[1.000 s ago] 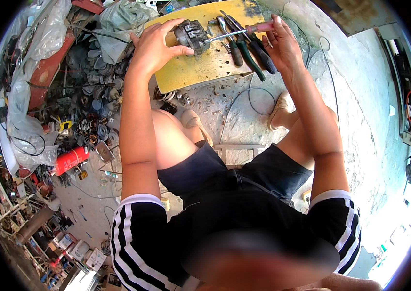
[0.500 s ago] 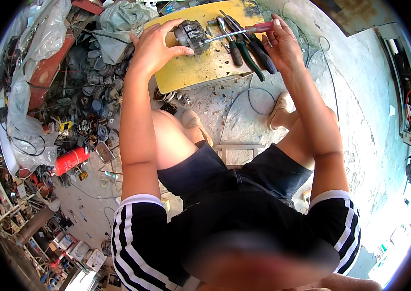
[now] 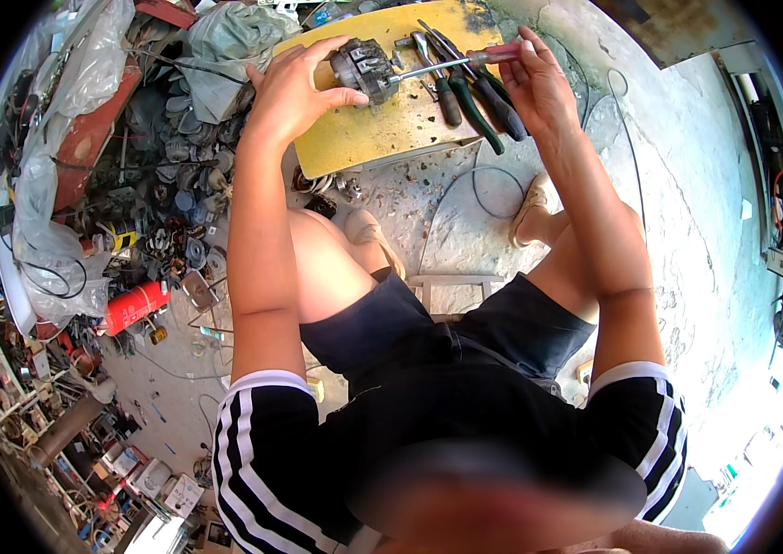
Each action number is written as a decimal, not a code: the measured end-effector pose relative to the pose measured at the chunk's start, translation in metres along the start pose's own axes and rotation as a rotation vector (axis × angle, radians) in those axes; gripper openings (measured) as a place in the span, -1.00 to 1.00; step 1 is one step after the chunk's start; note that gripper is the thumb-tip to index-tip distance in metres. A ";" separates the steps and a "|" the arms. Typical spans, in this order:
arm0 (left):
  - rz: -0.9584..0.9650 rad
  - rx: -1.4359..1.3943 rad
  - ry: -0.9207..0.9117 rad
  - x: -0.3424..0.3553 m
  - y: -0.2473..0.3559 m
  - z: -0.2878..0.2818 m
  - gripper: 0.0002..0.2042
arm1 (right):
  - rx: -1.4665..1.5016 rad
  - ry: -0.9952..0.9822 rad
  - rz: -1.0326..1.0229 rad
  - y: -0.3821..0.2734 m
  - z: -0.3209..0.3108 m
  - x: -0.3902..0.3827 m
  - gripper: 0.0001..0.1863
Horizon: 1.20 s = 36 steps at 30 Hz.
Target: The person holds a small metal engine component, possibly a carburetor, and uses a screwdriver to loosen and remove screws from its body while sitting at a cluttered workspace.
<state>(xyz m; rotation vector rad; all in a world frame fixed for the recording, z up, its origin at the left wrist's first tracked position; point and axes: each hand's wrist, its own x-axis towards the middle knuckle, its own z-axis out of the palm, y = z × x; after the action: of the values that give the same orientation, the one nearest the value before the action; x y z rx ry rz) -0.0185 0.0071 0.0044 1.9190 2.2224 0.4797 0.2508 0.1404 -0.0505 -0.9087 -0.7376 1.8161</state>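
My left hand (image 3: 294, 88) is wrapped round a dark, round metal motor part (image 3: 364, 71), steadying it on the yellow tabletop (image 3: 340, 148). In my right hand (image 3: 539, 88) is a screwdriver (image 3: 495, 54) with a clear red handle, its fingers closed on the handle's end. The shaft runs leftward, and its tip meets the right side of the motor part. Exactly what the tip touches is too small to make out. Below the shaft lie a ratchet wrench (image 3: 447, 97) and pliers with dark green handles (image 3: 479, 120).
Scrap metal parts (image 3: 188, 166) and plastic bags (image 3: 40, 175) heap up at the left, near a red cylinder (image 3: 135, 307). A thin cable (image 3: 479, 192) loops over the floor right of the yellow table. Small metal rings (image 3: 350, 187) lie beneath its near edge.
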 end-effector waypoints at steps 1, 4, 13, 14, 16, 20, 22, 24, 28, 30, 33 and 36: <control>0.002 -0.002 0.002 0.000 0.000 0.000 -0.20 | 0.044 -0.002 -0.011 0.002 0.000 0.001 -0.61; -0.006 -0.004 -0.002 0.000 0.002 -0.001 -0.20 | 0.134 -0.026 -0.018 0.004 0.001 0.004 -0.60; -0.002 0.008 -0.004 0.000 -0.001 0.000 -0.20 | 0.024 0.050 0.079 -0.004 0.002 -0.002 -0.60; 0.000 0.004 -0.003 0.001 0.000 0.000 -0.20 | 0.050 0.012 0.055 0.001 -0.005 0.002 -0.59; 0.003 -0.002 -0.003 0.000 0.001 0.000 -0.21 | 0.092 -0.024 0.030 0.003 -0.008 0.005 -0.58; 0.014 -0.002 0.012 0.000 0.000 0.001 -0.21 | 0.045 -0.006 0.043 0.001 -0.001 0.002 -0.59; 0.013 -0.003 0.013 0.000 -0.002 0.001 -0.21 | -0.016 0.036 0.057 -0.001 0.003 -0.002 -0.59; 0.010 0.000 0.010 0.000 -0.002 0.001 -0.21 | -0.055 0.109 0.070 -0.004 0.011 -0.006 -0.60; 0.026 -0.002 0.022 0.000 -0.003 0.002 -0.23 | 0.075 -0.006 0.037 0.002 -0.002 0.003 -0.65; 0.040 -0.031 0.038 0.001 -0.008 0.005 -0.24 | 0.128 -0.042 0.042 0.003 -0.001 0.004 -0.64; 0.036 -0.049 0.034 0.002 -0.009 0.005 -0.26 | 0.149 -0.022 0.044 0.007 -0.005 0.007 -0.61; 0.017 -0.067 0.019 0.003 -0.010 0.005 -0.26 | 0.065 0.057 0.074 0.002 0.008 -0.003 -0.61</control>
<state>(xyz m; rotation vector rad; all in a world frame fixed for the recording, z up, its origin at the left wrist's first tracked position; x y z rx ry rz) -0.0265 0.0090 -0.0032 1.9093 2.1743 0.5702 0.2441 0.1364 -0.0466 -0.9517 -0.6133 1.8598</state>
